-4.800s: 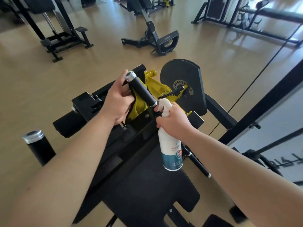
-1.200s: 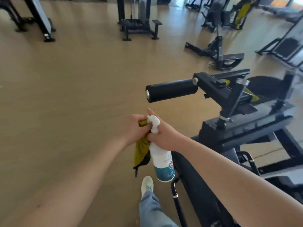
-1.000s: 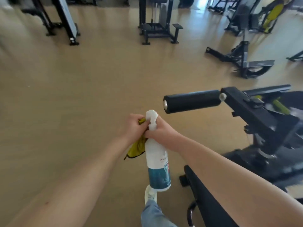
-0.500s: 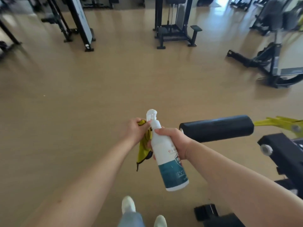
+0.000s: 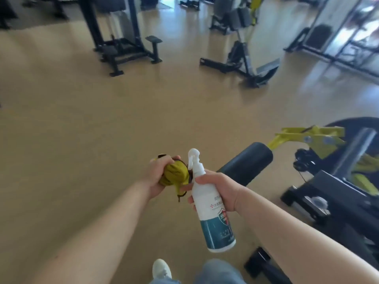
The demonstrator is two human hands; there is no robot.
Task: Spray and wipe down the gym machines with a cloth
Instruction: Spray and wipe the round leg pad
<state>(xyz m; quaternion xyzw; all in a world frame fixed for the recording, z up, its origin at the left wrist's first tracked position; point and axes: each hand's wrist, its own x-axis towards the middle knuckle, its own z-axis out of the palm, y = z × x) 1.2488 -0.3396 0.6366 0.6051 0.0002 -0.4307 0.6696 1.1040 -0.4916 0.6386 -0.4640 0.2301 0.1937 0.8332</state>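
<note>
Here, both hands forward: left hand [image 5: 159, 176] clutches bunched cloth [image 5: 176, 174]; right hand [image 5: 220, 189] grips tilted spray bottle [image 5: 211, 206].

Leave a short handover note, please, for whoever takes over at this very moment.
Left hand grips the bunched yellow cloth.
Right hand holds the spray bottle round its body, nozzle up, fingers below the trigger.
The black roller pad of the nearest machine lies just beyond the right hand.
Done: both tools in hand; nothing shows which surfaces are already wiped.
Left: spray and wipe the pad and frame, then the other machines across the floor.
</note>
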